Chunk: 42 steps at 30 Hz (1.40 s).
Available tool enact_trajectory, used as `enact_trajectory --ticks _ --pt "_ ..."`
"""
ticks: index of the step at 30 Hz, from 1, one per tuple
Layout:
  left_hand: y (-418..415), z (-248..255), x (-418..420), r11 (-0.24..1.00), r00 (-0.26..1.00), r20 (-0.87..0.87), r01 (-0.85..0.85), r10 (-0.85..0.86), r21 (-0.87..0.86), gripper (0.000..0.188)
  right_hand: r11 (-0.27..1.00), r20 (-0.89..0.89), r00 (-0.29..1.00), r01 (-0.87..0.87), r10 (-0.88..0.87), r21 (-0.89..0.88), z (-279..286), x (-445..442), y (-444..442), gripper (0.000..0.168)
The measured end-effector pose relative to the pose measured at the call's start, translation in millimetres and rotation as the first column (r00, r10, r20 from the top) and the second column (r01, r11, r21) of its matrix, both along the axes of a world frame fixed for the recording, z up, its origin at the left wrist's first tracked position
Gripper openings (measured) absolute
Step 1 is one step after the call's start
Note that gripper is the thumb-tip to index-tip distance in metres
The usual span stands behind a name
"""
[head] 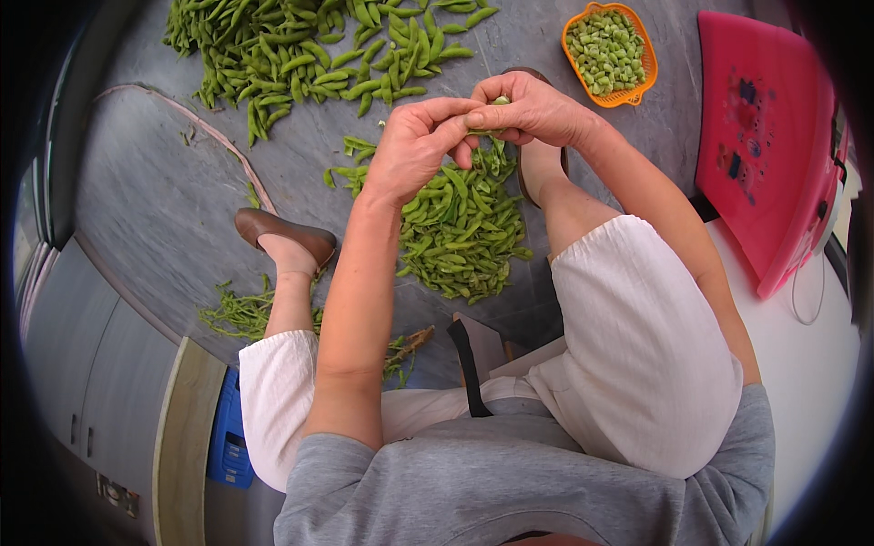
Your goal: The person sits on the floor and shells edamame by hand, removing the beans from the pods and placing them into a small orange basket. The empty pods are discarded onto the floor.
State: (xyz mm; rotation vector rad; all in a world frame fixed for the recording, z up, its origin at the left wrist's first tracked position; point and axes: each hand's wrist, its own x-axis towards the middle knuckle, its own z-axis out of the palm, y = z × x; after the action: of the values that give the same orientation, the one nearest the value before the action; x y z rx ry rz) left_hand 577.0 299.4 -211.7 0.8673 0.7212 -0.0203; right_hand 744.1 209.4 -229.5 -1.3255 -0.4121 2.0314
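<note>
My left hand (420, 147) and my right hand (522, 112) meet above the floor, fingertips touching. Between them is a green bean pod (490, 130), mostly covered by the fingers, with a pale green bit showing at the top. Below the hands lies a heap of flattened, opened-looking pods (464, 232). Plump whole green pods (293, 58) are piled on the floor at the upper left. An orange plastic basket (650, 75) at the upper right holds shelled green beans (605, 51).
A pink plastic panel with printed pictures (758, 143) stands at the right beside a white surface (785, 362). Green stalks (242, 314) lie near the left brown shoe (287, 235). A pinkish strip (205, 126) curves over the floor. Grey cabinets (95, 368) and a blue object (231, 437) are lower left.
</note>
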Motion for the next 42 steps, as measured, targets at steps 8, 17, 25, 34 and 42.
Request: enact_trajectory --ticks 8,17,25,34,42 --pt "-1 12 -5 0.998 0.998 -0.059 -0.019 0.023 0.063 0.028 1.0 0.034 0.999 0.0 0.001 -0.017 -2 -6 -6 0.015" --pt "7 6 -21 0.96 0.985 -0.145 -0.054 0.097 0.276 0.02 0.982 -0.251 0.953 0.137 -0.167 -0.133 -16 -3 -17 0.017" --pt "23 -58 -77 0.746 0.861 -0.478 0.432 -0.174 0.507 0.02 0.994 -0.421 0.906 0.009 -0.055 -0.111 -26 -3 -29 0.019" --pt "114 -114 -79 0.175 0.729 -0.592 0.57 0.344 0.803 0.018 0.987 -0.368 0.925 0.042 -0.097 -0.154 -23 -8 -23 0.018" --pt "133 -98 -80 0.515 0.754 -0.55 0.332 0.358 0.79 0.036 0.986 -0.342 0.934 0.048 -0.1 -0.157 -26 -7 -21 0.018"
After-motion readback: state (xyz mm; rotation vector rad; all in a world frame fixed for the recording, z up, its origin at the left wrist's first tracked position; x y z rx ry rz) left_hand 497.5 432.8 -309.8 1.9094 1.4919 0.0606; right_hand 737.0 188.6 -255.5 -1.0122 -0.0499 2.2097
